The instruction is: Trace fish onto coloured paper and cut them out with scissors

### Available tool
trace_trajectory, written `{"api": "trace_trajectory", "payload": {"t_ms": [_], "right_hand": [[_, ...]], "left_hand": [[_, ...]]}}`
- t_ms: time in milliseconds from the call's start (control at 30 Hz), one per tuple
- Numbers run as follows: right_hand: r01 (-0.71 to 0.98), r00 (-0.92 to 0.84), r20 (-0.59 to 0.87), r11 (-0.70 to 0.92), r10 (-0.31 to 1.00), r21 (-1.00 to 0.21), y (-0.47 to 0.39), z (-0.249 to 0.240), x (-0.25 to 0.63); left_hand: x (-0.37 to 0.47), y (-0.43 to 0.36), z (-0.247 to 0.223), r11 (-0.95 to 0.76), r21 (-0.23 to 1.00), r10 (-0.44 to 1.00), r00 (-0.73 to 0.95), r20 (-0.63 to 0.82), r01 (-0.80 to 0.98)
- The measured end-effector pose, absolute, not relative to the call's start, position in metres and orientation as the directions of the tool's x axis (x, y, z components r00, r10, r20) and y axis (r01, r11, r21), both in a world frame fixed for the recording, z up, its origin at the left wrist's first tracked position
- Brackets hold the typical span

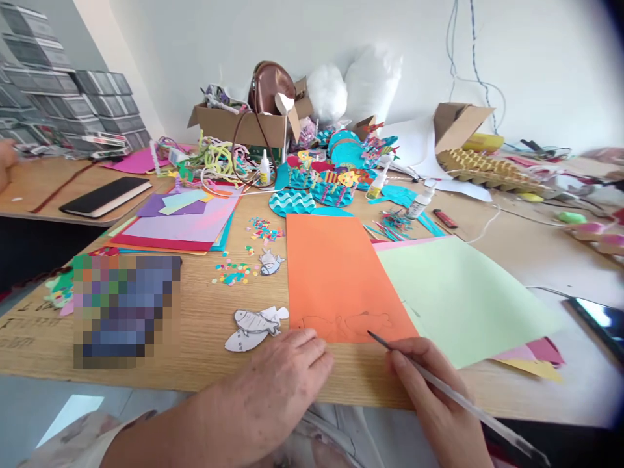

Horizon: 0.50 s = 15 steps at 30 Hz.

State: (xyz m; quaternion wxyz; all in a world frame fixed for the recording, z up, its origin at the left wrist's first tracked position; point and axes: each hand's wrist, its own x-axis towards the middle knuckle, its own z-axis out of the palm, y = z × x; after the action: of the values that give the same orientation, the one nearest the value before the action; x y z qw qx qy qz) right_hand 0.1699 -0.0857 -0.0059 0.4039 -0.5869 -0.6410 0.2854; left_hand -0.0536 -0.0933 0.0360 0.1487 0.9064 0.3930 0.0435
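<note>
An orange sheet of paper point(336, 266) lies before me with faint fish outlines drawn along its near edge. My right hand point(431, 406) grips a clear-barrelled pen point(492, 422), its dark tip over the orange sheet below the right-hand outline; whether it touches is unclear. At the sheet's lower left corner my left hand point(287, 370) rests flat, fingers extended and holding nothing. Just beyond its knuckles are overlapping fish cut-outs point(251, 325) of white paper with drawn lines. A smaller grey fish cut-out point(271, 262) sits farther up, left of the orange sheet.
A pale green sheet point(463, 292) lies at right, near a phone point(597, 318). Coloured papers point(185, 221), paper dots point(236, 273) and a black notebook point(107, 195) are on the left. Behind stand glue bottles point(264, 170) and a cardboard box point(266, 128). Another person's hand point(6, 156) shows far left.
</note>
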Motion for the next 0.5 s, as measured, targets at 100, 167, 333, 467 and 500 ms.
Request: {"api": "trace_trajectory", "payload": {"t_ms": [100, 167, 333, 467, 500], "right_hand": [[0.451, 0.015, 0.142, 0.12, 0.99, -0.884, -0.085, -0.004, 0.168], [0.417, 0.042, 0.107, 0.08, 0.993, -0.905, -0.085, -0.003, 0.166], [0.471, 0.057, 0.086, 0.049, 0.995, -0.881, -0.084, 0.0, 0.163], [0.539, 0.017, 0.124, 0.096, 0.992, -0.837, -0.082, 0.005, 0.161], [0.547, 0.003, 0.127, 0.104, 0.992, -0.831, -0.082, 0.005, 0.16]], "left_hand": [[-0.053, -0.091, 0.021, -0.636, 0.302, 0.744, 0.668, -0.003, 0.71], [-0.053, -0.091, 0.013, -0.642, 0.296, 0.746, 0.666, 0.025, 0.708], [-0.047, -0.089, 0.006, -0.642, 0.286, 0.753, 0.655, 0.061, 0.711], [-0.042, -0.086, 0.007, -0.662, 0.266, 0.743, 0.66, 0.111, 0.701], [-0.041, -0.086, 0.006, -0.663, 0.262, 0.743, 0.66, 0.114, 0.701]]}}
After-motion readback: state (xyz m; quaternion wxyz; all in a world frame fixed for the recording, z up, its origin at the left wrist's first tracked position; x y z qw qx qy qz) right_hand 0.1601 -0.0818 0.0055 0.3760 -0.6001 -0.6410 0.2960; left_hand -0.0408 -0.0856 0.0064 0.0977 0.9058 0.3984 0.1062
